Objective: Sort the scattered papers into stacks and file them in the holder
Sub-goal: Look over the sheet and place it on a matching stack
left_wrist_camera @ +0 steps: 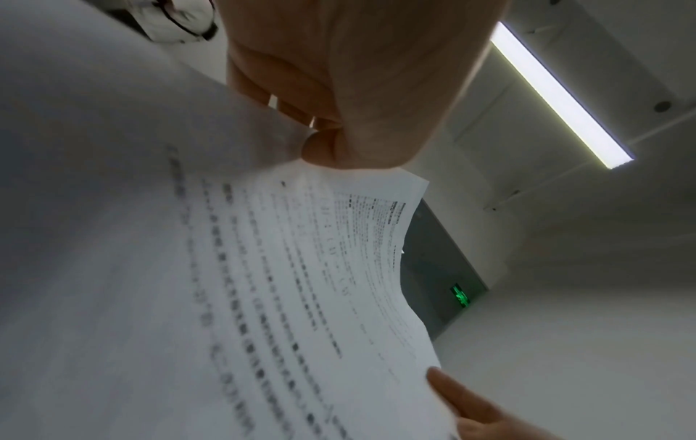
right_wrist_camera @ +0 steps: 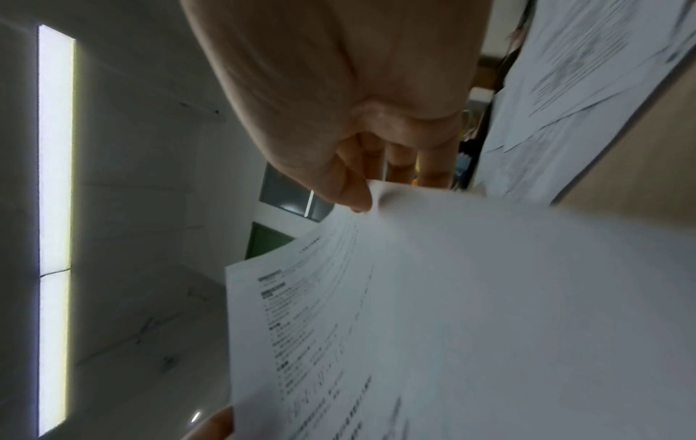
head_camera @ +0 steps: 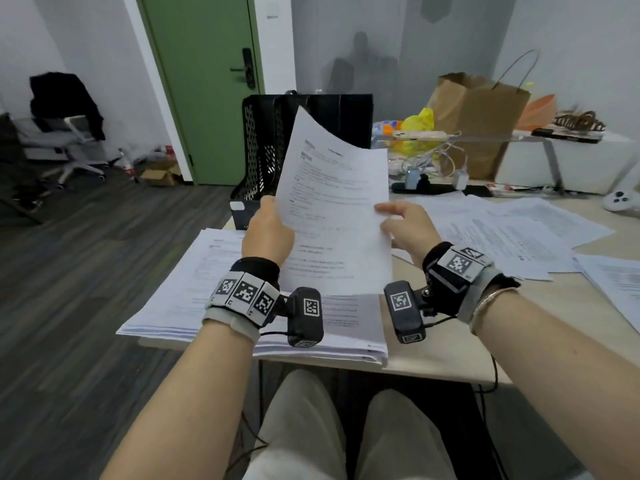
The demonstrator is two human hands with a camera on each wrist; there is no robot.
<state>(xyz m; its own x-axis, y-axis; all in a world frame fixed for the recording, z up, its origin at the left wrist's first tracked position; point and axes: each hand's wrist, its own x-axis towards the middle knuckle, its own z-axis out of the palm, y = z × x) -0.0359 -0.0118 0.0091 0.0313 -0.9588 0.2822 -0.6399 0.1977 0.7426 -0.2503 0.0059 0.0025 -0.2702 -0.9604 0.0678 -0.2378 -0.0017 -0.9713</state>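
Both hands, left hand (head_camera: 267, 233) and right hand (head_camera: 405, 226), pinch one printed sheet (head_camera: 336, 209) upright.

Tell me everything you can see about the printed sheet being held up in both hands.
The sheet is white paper with lines of small dark print, too blurred to read. It is held nearly upright above the stack on the desk, its top corner curling back. The left hand pinches its left edge and the right hand pinches its right edge. A second page may lie behind it.

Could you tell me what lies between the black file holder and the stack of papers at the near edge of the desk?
In the head view, the held sheets, gripped by the left hand and right hand, rise between the file holder and the stack.
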